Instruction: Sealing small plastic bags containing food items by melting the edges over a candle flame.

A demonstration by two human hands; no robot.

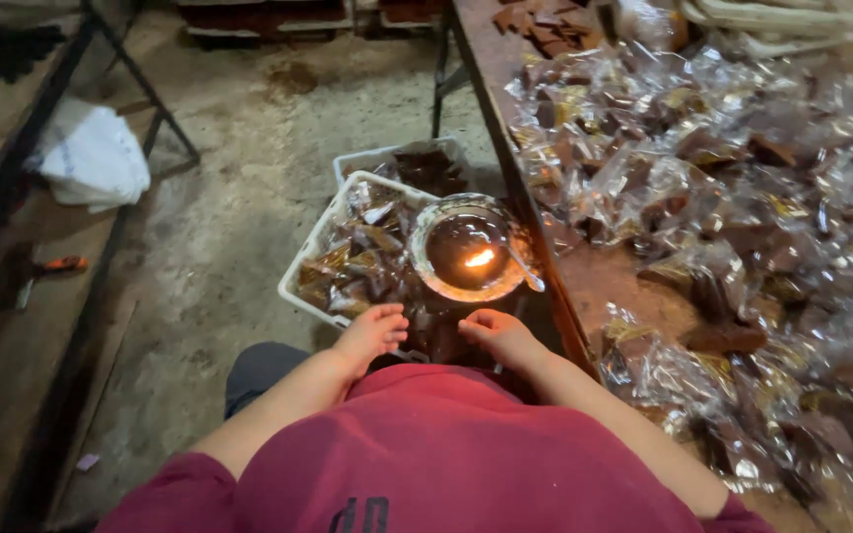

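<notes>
I'm holding both hands, left hand (pixel 372 334) and right hand (pixel 499 336), fingers curled, pinching thin slippery wrapper (pixel 436 341) by edges, flame bowl (pixel 466 249) at 12 o'clock.

2 crates (pixel 320 247), 1 bowl (pixel 467 250), 2 hands (pixel 372 334)

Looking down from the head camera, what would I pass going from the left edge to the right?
White bag → white crate of wrapped pieces → left hand → bowl with a flame → right hand → table heaped with clear packets.
</notes>
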